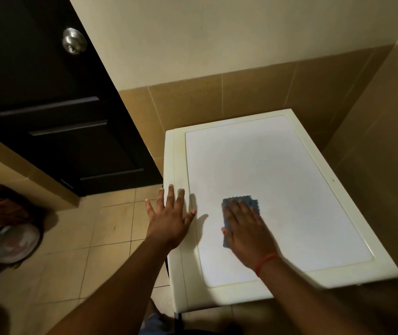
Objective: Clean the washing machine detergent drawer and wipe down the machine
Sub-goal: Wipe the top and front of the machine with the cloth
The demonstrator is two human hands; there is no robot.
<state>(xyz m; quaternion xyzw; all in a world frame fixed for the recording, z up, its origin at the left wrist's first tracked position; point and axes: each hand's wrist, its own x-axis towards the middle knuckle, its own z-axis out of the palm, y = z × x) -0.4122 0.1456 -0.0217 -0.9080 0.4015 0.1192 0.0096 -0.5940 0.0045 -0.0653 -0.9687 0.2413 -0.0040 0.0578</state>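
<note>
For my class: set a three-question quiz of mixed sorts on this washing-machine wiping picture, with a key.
1. True or false: the left hand holds the blue cloth.
2. Which part of the washing machine is being wiped? A top, B front, C back
3. Fill in: the dark door stands to the machine's ____.

Key: 1 false, since the right hand presses the cloth flat while the left rests open near the top's left edge; 2 A; 3 left.
</note>
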